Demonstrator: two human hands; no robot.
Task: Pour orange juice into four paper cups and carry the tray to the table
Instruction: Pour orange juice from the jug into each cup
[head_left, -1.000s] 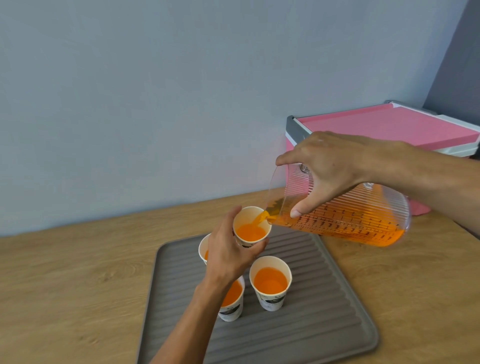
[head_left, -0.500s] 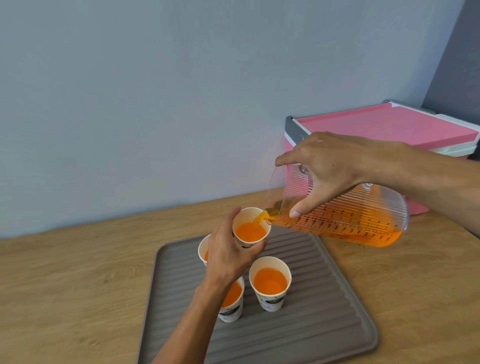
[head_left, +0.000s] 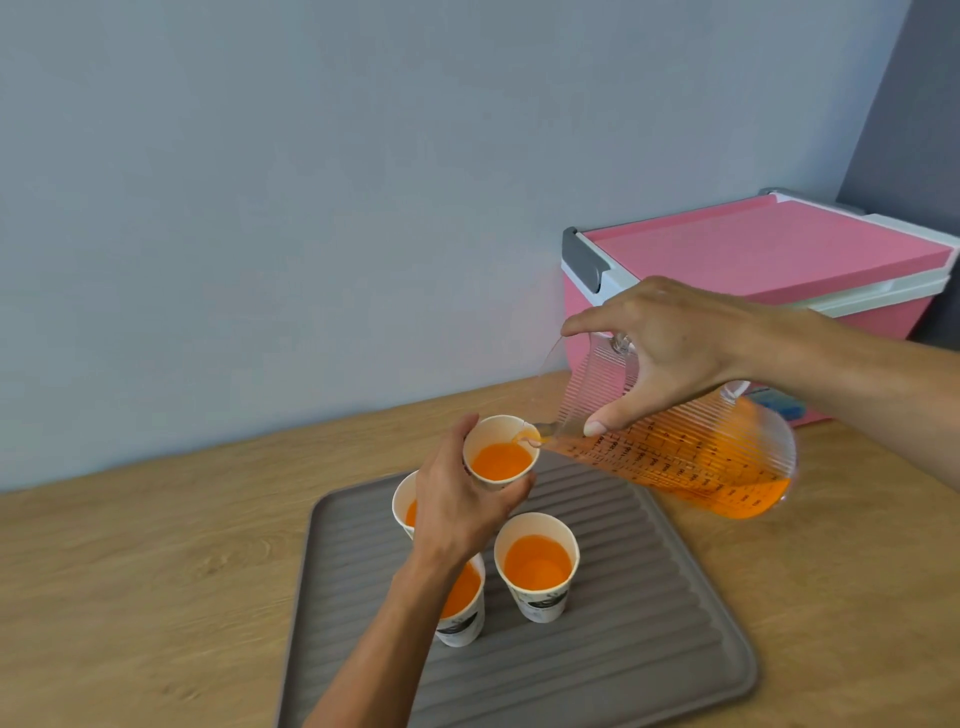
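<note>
My left hand (head_left: 460, 512) grips a white paper cup (head_left: 501, 453) and holds it lifted above the grey ribbed tray (head_left: 649, 623). The cup is partly full of orange juice. My right hand (head_left: 670, 348) holds a clear ribbed measuring jug (head_left: 691, 457) tilted to the left, its spout over the held cup's rim, juice trickling in. Three more cups stand on the tray with juice in them: one at the front right (head_left: 537, 564), one (head_left: 465, 605) partly under my left wrist, one (head_left: 404, 504) mostly hidden behind my left hand.
The tray lies on a light wooden countertop (head_left: 156, 561) against a pale blue wall. A pink cooler box (head_left: 769, 270) with a white rim and grey latch stands at the back right, just behind the jug.
The stream from the spout has thinned to a trickle and the juice in the held cup stands slightly higher. Both hands stay almost where they were.
</note>
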